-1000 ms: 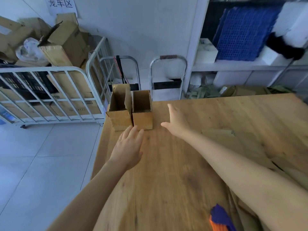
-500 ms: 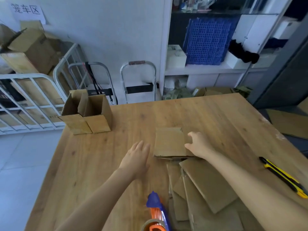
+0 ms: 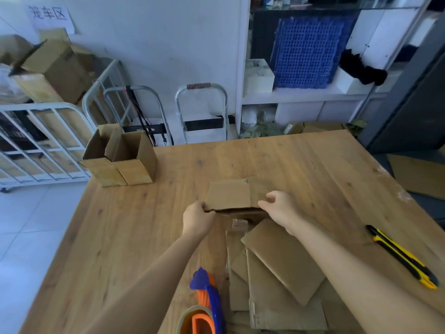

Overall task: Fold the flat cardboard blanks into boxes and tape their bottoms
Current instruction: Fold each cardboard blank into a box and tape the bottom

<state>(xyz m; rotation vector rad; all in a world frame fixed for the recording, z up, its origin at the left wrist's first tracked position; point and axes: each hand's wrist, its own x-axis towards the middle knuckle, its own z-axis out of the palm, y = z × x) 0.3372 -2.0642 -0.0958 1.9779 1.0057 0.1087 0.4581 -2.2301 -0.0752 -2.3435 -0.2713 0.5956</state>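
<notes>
A flat cardboard blank [image 3: 228, 194] is gripped at its near corners by the left hand [image 3: 197, 219] and right hand [image 3: 280, 208]; squaring it open is judged the next requirement.

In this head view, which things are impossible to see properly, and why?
- Head view: tape dispenser, cut off by the bottom edge.
- Head view: fingertips of the left hand, hidden under the flat blank.
- Head view: bottoms of the two folded boxes, facing the table.
- Head view: lower blanks of the pile, covered by upper ones.
</notes>
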